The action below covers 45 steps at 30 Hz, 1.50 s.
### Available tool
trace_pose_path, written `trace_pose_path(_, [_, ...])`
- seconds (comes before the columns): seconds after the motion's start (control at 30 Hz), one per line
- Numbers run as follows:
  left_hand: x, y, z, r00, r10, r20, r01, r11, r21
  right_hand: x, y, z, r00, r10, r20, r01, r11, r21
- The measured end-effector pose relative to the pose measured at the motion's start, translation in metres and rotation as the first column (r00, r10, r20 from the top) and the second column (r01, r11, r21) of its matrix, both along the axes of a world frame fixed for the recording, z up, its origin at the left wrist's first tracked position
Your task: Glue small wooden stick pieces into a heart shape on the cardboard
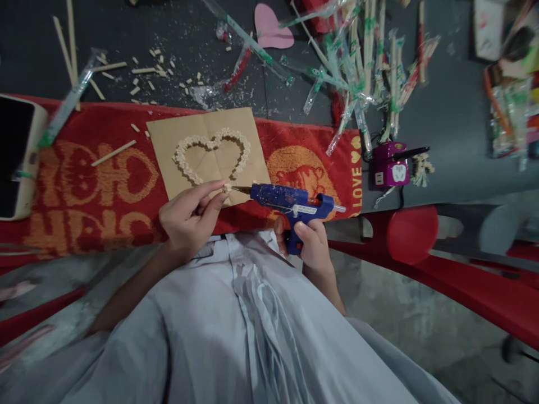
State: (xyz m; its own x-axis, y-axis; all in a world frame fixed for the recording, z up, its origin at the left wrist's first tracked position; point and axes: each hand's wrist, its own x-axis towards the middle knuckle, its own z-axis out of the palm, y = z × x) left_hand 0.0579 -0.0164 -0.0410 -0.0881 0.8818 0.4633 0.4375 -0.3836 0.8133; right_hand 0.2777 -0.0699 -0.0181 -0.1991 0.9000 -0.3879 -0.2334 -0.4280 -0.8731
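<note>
My right hand [314, 238] is wrapped round the handle of a blue hot glue gun [280, 196], whose nozzle points left. Between the thumb and fingertips of my left hand [193, 216] is a small cluster of cut wooden stick pieces [228, 188]. The nozzle tip is at or very near this cluster; whether they touch I cannot tell. Just beyond, a heart outline of short stick pieces [183, 147] stands on a sheet of brown cardboard [256, 137]. The outline is broken at its lower part, partly behind my left hand.
Under the cardboard lies a red patterned towel [88, 185]. Cut stick bits [158, 70] scatter over the dark table. Wrapped chopsticks [366, 50] pile at the back right, near a pink paper heart [272, 28] and a purple power adapter [389, 165]. A phone [19, 157] lies far left.
</note>
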Motion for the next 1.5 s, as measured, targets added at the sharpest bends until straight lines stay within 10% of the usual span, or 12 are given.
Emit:
trace_pose_path(0.3, [0.004, 0.0, -0.001, 0.998, 0.044, -0.046, -0.052, 0.978, -0.204, 0.016, 0.006, -0.001, 0.918, -0.106, 0.383, 0.026, 0.977, 0.209])
trace_pose_path(0.47, [0.003, 0.0, -0.005, 0.984, -0.006, -0.179, -0.04, 0.966, -0.255, 0.041, 0.033, -0.004, 0.404, -0.382, 0.831, -0.224, 0.84, 0.495])
trace_pose_path(0.57, [0.004, 0.002, -0.006, 0.951, -0.005, -0.31, -0.088, 0.955, -0.284, 0.052, 0.054, -0.006, 0.071, -0.449, 0.891, -0.433, 0.791, 0.433])
trace_pose_path(0.67, [0.007, 0.003, -0.003, 0.915, -0.008, -0.404, -0.142, 0.929, -0.341, 0.057, 0.069, -0.002, -0.075, -0.392, 0.917, -0.563, 0.775, 0.286])
trace_pose_path(0.9, [0.013, 0.007, 0.001, 0.863, -0.045, -0.504, -0.198, 0.886, -0.419, 0.045, 0.083, 0.032, 0.05, -0.325, 0.944, -0.667, 0.693, 0.274])
trace_pose_path(1.07, [0.017, 0.009, 0.004, 0.832, -0.057, -0.552, -0.229, 0.871, -0.436, 0.013, 0.112, 0.028, 0.2, -0.238, 0.951, -0.86, 0.422, 0.286])
trace_pose_path(1.23, [0.02, 0.01, 0.004, 0.816, -0.08, -0.572, -0.233, 0.86, -0.453, -0.012, 0.135, 0.009, 0.278, -0.18, 0.943, -0.911, 0.262, 0.319])
trace_pose_path(1.5, [0.021, 0.009, 0.0, 0.827, -0.047, -0.56, -0.242, 0.869, -0.431, -0.024, 0.151, 0.0, 0.284, -0.138, 0.949, -0.931, 0.196, 0.307])
